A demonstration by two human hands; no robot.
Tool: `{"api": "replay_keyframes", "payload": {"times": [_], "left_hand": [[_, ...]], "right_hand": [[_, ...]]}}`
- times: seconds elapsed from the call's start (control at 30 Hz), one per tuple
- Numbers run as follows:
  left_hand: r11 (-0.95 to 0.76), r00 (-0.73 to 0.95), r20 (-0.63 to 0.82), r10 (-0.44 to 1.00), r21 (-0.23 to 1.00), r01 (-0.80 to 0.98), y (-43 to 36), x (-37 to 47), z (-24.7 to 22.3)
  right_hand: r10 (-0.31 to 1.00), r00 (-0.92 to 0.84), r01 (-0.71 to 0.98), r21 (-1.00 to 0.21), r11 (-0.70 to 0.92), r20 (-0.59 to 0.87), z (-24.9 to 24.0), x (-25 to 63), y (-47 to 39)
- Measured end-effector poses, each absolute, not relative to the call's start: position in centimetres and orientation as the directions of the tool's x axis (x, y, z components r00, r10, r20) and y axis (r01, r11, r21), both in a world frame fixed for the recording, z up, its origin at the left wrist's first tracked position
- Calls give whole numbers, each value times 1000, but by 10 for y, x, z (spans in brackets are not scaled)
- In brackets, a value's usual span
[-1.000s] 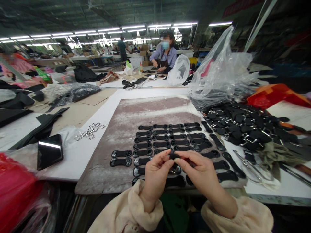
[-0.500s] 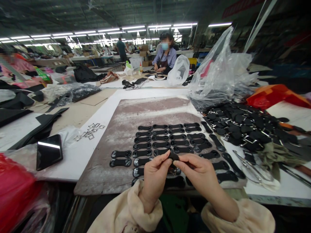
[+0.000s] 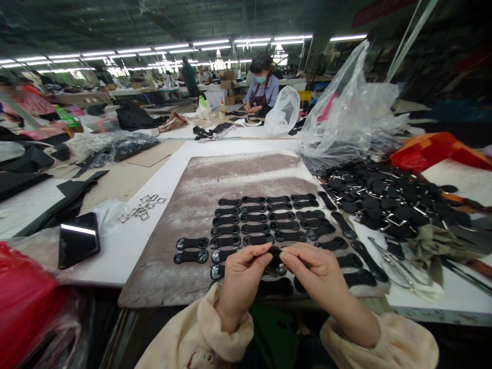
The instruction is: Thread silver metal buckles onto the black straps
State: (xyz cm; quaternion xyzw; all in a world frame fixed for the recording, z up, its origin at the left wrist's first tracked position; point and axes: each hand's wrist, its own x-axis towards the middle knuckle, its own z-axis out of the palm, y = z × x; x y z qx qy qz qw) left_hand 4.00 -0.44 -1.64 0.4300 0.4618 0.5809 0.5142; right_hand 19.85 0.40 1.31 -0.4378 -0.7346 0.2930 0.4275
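Here the left hand (image 3: 242,274) and right hand (image 3: 317,271) meet fingertip to fingertip, both pinched on one small black strap piece (image 3: 275,258) held just above the near rows of black strap pieces (image 3: 253,220) on the grey board (image 3: 230,174) atop the worktop (image 3: 126,241).

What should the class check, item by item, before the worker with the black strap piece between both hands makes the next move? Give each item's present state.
1. Both hands on the piece: left hand and right hand pinch the black strap piece. Ok.
2. Metal ring seated in the piece: hidden by fingers. Cannot tell.
3. Flat pieces in tidy rows on the brown board. Ok.
4. Loose rings within reach on the left. Ok.
5. Scissors lying clear of the hands. Ok.
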Motion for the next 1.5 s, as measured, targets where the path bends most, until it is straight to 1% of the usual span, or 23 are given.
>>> {"api": "replay_keyframes", "payload": {"times": [0.07,0.13,0.23,0.3,0.4,0.5,0.6,0.7,0.8,0.9,0.97,1.1,1.17,1.27,1.33,1.4,1.5], "left_hand": [[-46,-63,36,997,985,-166,-4,38,-16],[-29,-37,23,999,988,-152,-3,37,-15],[21,-21,-25,999,986,-168,-2,40,-11],[74,2,-75,997,975,-210,-3,42,-7],[169,139,-135,981,945,-280,-5,44,-2],[188,277,-117,954,951,-244,-5,44,0],[209,285,-153,946,961,-178,-5,43,-1],[267,277,-212,937,947,-177,-5,42,-2],[286,269,-235,934,943,-171,-6,42,-2],[252,239,-214,947,958,-141,-7,41,-2],[210,211,-180,961,970,-125,-8,40,-2],[65,120,-61,991,998,-27,-10,37,-4],[8,84,-11,996,999,36,-10,36,-4],[-56,78,48,996,993,107,-9,34,-3],[-105,95,91,991,983,151,-9,35,-1],[-142,123,120,985,970,196,-9,36,0],[-164,173,120,978,949,268,-11,39,1]], "right_hand": [[898,-276,392,-813,431,343,15,201,5],[890,-297,400,-801,445,345,17,202,5],[874,-320,441,-759,478,365,19,203,5],[878,-294,482,-735,477,377,19,202,5],[902,-228,523,-735,432,367,17,203,7],[916,-205,530,-748,399,344,15,204,9],[915,-210,539,-740,403,345,14,203,10],[905,-225,542,-726,424,361,15,201,10],[894,-250,530,-720,448,373,15,199,9],[887,-251,515,-723,461,388,15,197,8],[894,-235,493,-745,448,382,13,196,8],[934,-203,422,-835,354,294,9,200,8],[932,-207,385,-851,357,297,8,203,9],[884,-268,346,-818,459,382,11,206,9],[849,-316,352,-779,519,423,13,205,8],[834,-329,377,-748,546,444,15,202,6],[832,-299,437,-708,554,467,17,197,1]]}}
